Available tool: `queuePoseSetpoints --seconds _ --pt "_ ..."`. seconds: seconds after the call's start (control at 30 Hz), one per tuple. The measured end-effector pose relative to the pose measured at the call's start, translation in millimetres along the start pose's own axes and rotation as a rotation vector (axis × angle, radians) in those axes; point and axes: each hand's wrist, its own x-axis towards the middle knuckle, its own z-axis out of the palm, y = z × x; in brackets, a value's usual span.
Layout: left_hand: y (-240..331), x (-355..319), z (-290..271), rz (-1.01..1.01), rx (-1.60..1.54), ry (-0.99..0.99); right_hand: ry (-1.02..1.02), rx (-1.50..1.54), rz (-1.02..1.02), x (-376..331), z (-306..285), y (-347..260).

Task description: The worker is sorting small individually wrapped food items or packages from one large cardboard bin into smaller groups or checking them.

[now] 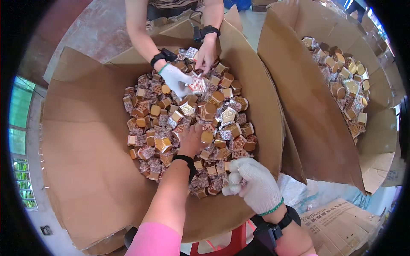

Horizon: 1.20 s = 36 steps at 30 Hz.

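Brown cardboard forms the large open box (81, 136), its tall walls apparently there to keep the loose heap of small gold-and-brown, block-shaped pieces (208, 111), many in crinkled clear wrapping, from spilling. The person's bare left hand (191, 138) lies on the heap's middle, fingers down among the pieces; whether it grips one I cannot tell. The white-gloved right hand (254, 181) is curled above the near right edge, its contents unclear. Opposite, a co-worker's gloved hand (176, 80) and bare hand (207, 53) meet around a red-and-white patterned piece (197, 85), seemingly raised for easier two-handed handling.
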Motion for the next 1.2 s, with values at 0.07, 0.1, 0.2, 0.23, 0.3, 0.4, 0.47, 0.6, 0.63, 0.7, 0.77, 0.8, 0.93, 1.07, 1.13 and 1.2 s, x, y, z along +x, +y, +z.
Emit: queuePoseSetpoints --seconds 0.07,0.1,0.2,0.23,0.3,0.4,0.47,0.6,0.63,0.7,0.77,0.8,0.93,1.07,1.13,1.2 --pt "-3 4 12 0.049 0.037 -0.018 -0.011 -0.037 -0.002 0 3 -3" --pt "-1 3 17 0.096 0.071 0.066 -0.005 -0.051 -0.005 0 4 -3" --pt "10 1 22 0.151 0.103 0.069 0.008 -0.055 -0.007 1 6 -2" --pt "16 1 24 0.137 0.162 0.099 0.011 -0.050 -0.007 1 6 -2" --pt "28 0 28 0.109 0.283 0.159 -0.005 -0.060 -0.004 2 6 1" --pt "43 2 33 0.099 0.312 0.147 -0.001 -0.061 0.005 2 6 2" --pt "47 4 32 0.043 0.285 0.124 0.016 -0.073 0.011 1 8 1" --pt "59 7 32 -0.001 0.352 0.102 0.041 -0.093 0.023 2 9 1" --pt "62 7 32 0.004 0.400 0.102 0.041 -0.089 0.027 2 9 1" --pt "62 11 33 -0.035 0.372 0.050 0.053 -0.101 0.026 2 10 0" --pt "63 17 30 -0.082 0.280 0.014 0.060 -0.107 0.024 2 10 -1" --pt "63 20 26 -0.109 0.201 0.003 0.061 -0.107 0.024 2 8 -2" --pt "17 34 66 -0.110 0.120 -0.092 0.013 -0.093 0.049 3 13 5" --pt "30 11 4 -0.050 -0.041 -0.189 0.073 -0.082 0.019 6 8 -4" --pt "-1 -6 16 -0.072 -0.210 -0.090 0.100 -0.124 0.015 6 13 0" --pt "-2 -28 -10 -0.109 -0.499 -0.084 0.073 -0.069 0.029 8 2 -2"
